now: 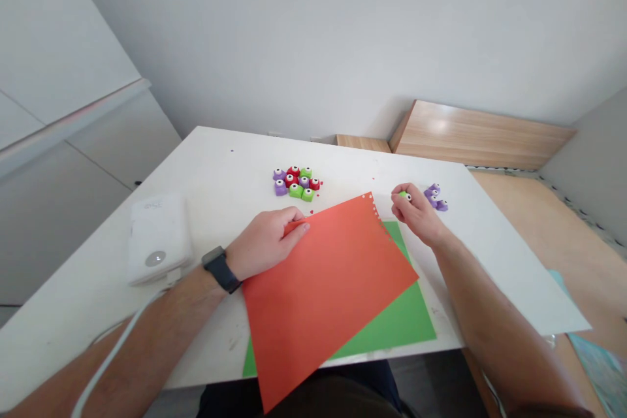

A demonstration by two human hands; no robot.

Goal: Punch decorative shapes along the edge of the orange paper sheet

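Observation:
My left hand (267, 240) pinches the left corner of a red paper sheet (323, 287), thumb on top. The sheet lies slanted over a green sheet (399, 323) on the white table (220, 163). Small holes run along the red sheet's top right edge. My right hand (416, 212) is closed on a small green paper punch (404, 195) just past that edge. Three purple punches (435, 196) sit right beside this hand. A cluster of several purple, red and green punches (295, 182) lies further back in the middle.
A white box-like device (157, 235) with a round button and a cable rests at the left of the table. Tiny red paper bits (313, 211) are scattered near the punches. Wooden boards (475, 134) lean by the wall behind.

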